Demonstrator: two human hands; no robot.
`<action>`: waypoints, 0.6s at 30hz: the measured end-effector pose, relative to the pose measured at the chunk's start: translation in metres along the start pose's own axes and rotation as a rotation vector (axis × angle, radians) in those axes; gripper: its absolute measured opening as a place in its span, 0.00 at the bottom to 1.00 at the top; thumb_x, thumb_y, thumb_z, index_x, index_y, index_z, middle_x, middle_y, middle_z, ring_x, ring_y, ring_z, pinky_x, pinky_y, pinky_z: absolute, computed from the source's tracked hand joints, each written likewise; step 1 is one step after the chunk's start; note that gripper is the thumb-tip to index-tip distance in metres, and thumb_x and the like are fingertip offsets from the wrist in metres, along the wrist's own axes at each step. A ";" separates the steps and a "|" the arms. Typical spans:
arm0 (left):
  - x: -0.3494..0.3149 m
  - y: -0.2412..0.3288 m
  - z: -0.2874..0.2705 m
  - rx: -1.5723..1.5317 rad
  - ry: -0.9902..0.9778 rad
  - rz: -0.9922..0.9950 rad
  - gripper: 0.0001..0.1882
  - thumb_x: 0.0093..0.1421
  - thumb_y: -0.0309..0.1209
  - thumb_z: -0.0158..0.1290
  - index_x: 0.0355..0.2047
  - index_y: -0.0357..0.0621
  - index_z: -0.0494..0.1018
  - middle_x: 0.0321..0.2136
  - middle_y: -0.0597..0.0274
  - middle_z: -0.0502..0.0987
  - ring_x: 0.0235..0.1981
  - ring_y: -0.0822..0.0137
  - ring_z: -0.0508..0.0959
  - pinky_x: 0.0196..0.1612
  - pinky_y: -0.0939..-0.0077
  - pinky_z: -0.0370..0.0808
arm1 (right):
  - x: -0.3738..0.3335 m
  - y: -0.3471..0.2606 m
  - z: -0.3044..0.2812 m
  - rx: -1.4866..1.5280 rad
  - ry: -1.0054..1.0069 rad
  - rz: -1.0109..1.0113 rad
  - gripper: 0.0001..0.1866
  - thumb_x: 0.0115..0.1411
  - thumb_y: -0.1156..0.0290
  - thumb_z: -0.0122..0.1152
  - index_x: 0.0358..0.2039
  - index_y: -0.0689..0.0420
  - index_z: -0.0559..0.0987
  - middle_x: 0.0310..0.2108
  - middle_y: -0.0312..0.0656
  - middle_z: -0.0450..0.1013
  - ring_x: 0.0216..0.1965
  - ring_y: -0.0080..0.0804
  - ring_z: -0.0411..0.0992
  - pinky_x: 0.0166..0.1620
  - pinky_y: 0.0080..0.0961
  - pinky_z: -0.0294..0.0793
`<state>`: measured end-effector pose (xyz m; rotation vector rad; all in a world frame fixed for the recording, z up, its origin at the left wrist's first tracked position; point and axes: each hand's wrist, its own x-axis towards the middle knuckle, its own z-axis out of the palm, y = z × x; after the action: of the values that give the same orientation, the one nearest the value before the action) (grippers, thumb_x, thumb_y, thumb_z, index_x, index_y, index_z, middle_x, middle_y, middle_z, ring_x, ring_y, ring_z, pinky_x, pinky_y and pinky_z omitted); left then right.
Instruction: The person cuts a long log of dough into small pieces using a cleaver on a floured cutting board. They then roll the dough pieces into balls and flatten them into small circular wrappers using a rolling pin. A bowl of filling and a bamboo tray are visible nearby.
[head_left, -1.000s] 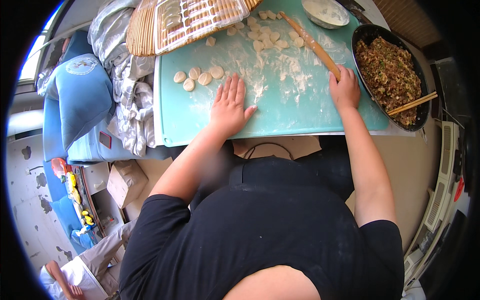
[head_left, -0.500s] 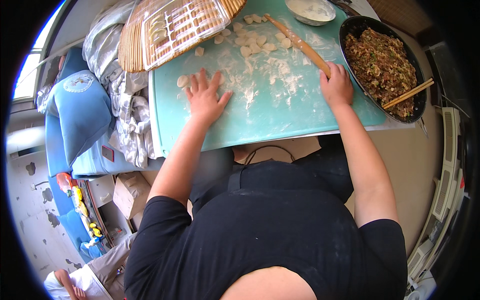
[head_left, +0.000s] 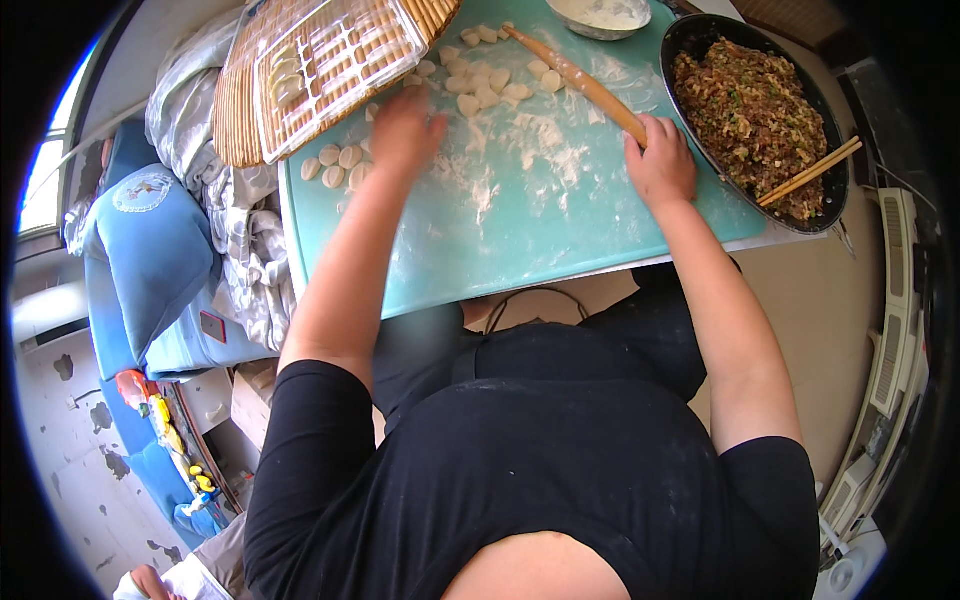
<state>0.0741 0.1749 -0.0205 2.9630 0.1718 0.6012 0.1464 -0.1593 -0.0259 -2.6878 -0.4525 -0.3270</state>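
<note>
My right hand (head_left: 663,163) is closed round the near end of a wooden rolling pin (head_left: 582,83), which slants away to the far left across a floured teal mat (head_left: 520,235). My left hand (head_left: 404,132) is over the mat's left part, close to the near edge of a woven tray; its fingers are smeared and partly hidden. Several small flattened dough pieces (head_left: 350,156) lie just left of that hand, some partly behind my wrist. A second group of dough pieces (head_left: 487,85) is spread at the far middle, beside the rolling pin.
A woven tray (head_left: 232,118) bears a clear divided plastic box (head_left: 335,65) with a few dumplings (head_left: 285,75) in it. At right stands a black pan (head_left: 672,62) of minced filling (head_left: 750,120), chopsticks (head_left: 810,171) across its rim. A bowl of flour (head_left: 603,14) sits at the back.
My left hand has lifted from its flat, spread pose and moved away from me toward the tray. Several dough pieces now show left of it. My right hand stays on the rolling pin.
</note>
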 end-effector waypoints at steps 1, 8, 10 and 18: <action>0.002 0.020 -0.006 -0.039 0.008 0.079 0.25 0.52 0.41 0.56 0.49 0.45 0.70 0.48 0.50 0.70 0.51 0.49 0.67 0.54 0.57 0.63 | 0.001 -0.001 0.001 0.007 0.007 -0.011 0.16 0.55 0.61 0.56 0.44 0.51 0.73 0.40 0.40 0.69 0.44 0.42 0.68 0.45 0.36 0.69; -0.023 0.052 -0.013 -0.479 -0.233 -0.209 0.20 0.46 0.32 0.62 0.40 0.41 0.73 0.40 0.55 0.74 0.42 0.56 0.72 0.45 0.67 0.70 | 0.000 -0.002 0.001 0.011 0.002 -0.018 0.16 0.55 0.61 0.56 0.43 0.52 0.73 0.40 0.41 0.69 0.43 0.42 0.68 0.45 0.37 0.70; -0.045 0.054 -0.016 -0.617 -0.161 -0.228 0.22 0.44 0.32 0.63 0.41 0.42 0.73 0.39 0.56 0.74 0.42 0.56 0.73 0.45 0.68 0.71 | -0.001 -0.001 0.003 0.013 0.013 -0.027 0.16 0.55 0.61 0.56 0.44 0.52 0.73 0.40 0.41 0.69 0.43 0.42 0.68 0.45 0.37 0.70; -0.047 0.073 -0.023 -0.396 -0.219 -0.193 0.21 0.45 0.30 0.62 0.42 0.44 0.75 0.38 0.57 0.73 0.40 0.58 0.74 0.40 0.69 0.73 | 0.001 -0.002 0.001 0.016 0.005 -0.018 0.15 0.55 0.61 0.57 0.42 0.51 0.73 0.40 0.40 0.70 0.43 0.43 0.68 0.44 0.36 0.70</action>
<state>0.0284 0.0988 -0.0073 2.5646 0.2781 0.2474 0.1465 -0.1564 -0.0260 -2.6680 -0.4754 -0.3340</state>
